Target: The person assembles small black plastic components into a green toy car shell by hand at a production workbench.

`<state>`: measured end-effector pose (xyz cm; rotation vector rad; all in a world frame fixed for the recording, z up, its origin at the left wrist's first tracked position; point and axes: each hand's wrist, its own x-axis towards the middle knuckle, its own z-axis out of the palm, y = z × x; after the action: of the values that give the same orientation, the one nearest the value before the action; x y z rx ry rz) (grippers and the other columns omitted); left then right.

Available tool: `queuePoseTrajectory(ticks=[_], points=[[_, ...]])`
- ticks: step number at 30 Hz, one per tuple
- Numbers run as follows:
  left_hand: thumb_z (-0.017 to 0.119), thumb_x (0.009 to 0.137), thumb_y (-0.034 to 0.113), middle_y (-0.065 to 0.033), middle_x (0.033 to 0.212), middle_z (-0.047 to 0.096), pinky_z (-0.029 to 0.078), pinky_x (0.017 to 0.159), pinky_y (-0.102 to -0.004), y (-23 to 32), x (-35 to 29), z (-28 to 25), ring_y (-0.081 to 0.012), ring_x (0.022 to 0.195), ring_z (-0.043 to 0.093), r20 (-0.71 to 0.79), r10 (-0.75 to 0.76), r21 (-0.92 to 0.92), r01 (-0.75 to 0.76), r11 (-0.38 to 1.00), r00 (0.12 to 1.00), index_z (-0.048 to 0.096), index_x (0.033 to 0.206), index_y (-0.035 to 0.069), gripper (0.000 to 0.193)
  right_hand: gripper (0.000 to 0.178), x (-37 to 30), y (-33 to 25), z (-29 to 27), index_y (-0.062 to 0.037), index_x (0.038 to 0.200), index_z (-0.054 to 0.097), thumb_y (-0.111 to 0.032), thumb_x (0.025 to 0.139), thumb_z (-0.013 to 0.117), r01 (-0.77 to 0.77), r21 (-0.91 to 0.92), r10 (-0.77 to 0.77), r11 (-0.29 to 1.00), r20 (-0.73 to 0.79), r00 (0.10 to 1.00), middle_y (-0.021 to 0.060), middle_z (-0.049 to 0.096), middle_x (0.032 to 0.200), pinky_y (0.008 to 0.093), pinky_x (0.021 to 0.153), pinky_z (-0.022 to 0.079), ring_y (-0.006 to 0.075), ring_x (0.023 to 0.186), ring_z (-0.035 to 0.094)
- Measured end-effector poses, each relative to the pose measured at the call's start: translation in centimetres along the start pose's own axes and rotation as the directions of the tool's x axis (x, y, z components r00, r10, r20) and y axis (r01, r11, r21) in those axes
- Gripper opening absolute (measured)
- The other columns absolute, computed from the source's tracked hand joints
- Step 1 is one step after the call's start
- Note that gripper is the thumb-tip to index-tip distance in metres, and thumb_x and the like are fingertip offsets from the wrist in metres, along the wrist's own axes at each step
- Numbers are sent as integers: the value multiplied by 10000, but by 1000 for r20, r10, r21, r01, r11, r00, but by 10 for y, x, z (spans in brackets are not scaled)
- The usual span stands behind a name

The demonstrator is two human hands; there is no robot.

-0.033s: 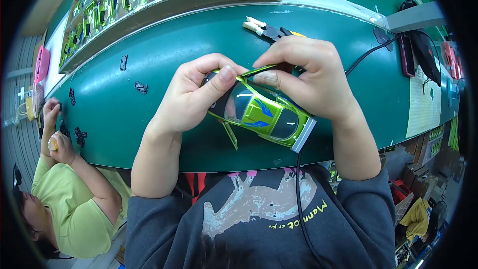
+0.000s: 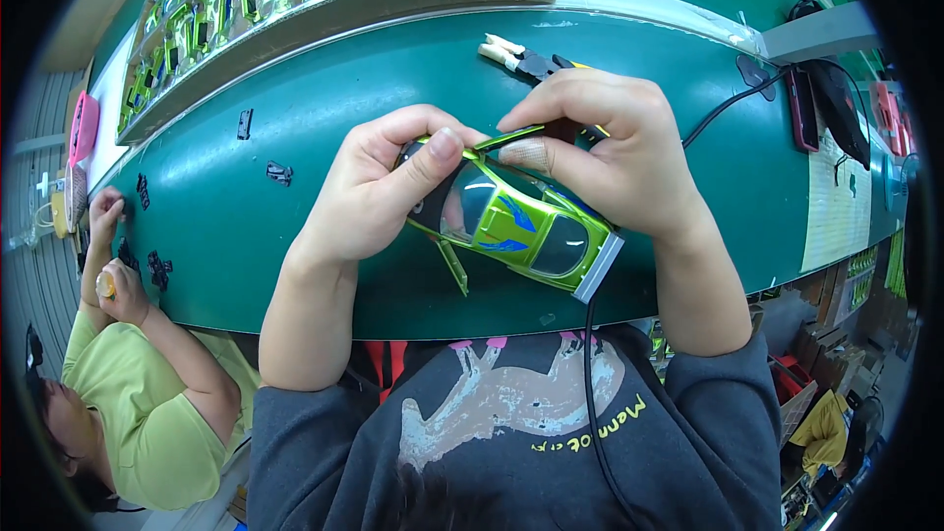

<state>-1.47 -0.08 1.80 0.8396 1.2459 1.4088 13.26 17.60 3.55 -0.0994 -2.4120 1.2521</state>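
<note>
In the head view, the green toy car body [image 2: 509, 224] is held between the two hands, over the green bench [image 2: 206, 236]. The left hand [image 2: 379, 182] is closed around its dark end, with thumb pressing from above. The right hand [image 2: 615, 152] pinches between thumb and finger a slim door panel [image 2: 511, 137], which stands out from the far side of the car body. Whether this door is seated at its hinge, I cannot tell, because fingers cover the joint. In my judgement, the left hand should support the body firmly near this joint, but not squeeze the thin frame; the right hand should guide the door gently along its hinge line, without twisting. Care is also needed for the near-side door [image 2: 454, 267], which sticks out from the car body and could be knocked. The pliers [image 2: 533, 66], beyond the car body, are better left there.
</note>
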Motion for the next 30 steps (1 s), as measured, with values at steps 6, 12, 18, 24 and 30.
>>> queuePoseTrajectory(ticks=[6,12,18,24,30], points=[[634,969,237,-29,887,671,501,762,-233,2,1,3,-113,835,630,-65,37,-38,-39,999,997,682,1049,0,255,96,1,0,-2,-31,836,723,-78,756,749,165,5,-165,986,-52,985,90,696,755,327,646,515,242,695,661],[695,797,68,-104,882,708,508,780,-293,51,8,19,-176,826,663,-11,211,736,-135,664,977,706,962,-33,193,93,-3,-4,2,-30,847,725,-68,763,732,111,-62,-115,992,-66,991,107,690,764,350,641,518,268,692,656],[692,748,60,-174,789,688,526,676,-324,66,24,26,-289,737,680,48,180,896,-122,427,982,702,849,-36,140,104,-1,-1,5,-31,867,719,-55,765,729,126,-112,-137,986,-95,986,117,674,750,355,629,520,278,691,654],[694,755,41,-154,774,685,515,618,-335,76,19,29,-290,689,671,169,254,941,-233,246,952,705,840,-15,102,108,0,-3,-1,-40,864,711,-50,759,735,192,-130,-212,973,-166,963,114,670,755,350,645,531,283,704,664],[703,751,42,-145,757,682,512,606,-336,77,22,33,-283,676,667,174,227,943,-228,241,958,705,835,-7,98,107,0,-2,-6,-37,848,713,-40,743,739,243,-132,-261,961,-146,954,109,684,762,344,638,539,271,707,675]])
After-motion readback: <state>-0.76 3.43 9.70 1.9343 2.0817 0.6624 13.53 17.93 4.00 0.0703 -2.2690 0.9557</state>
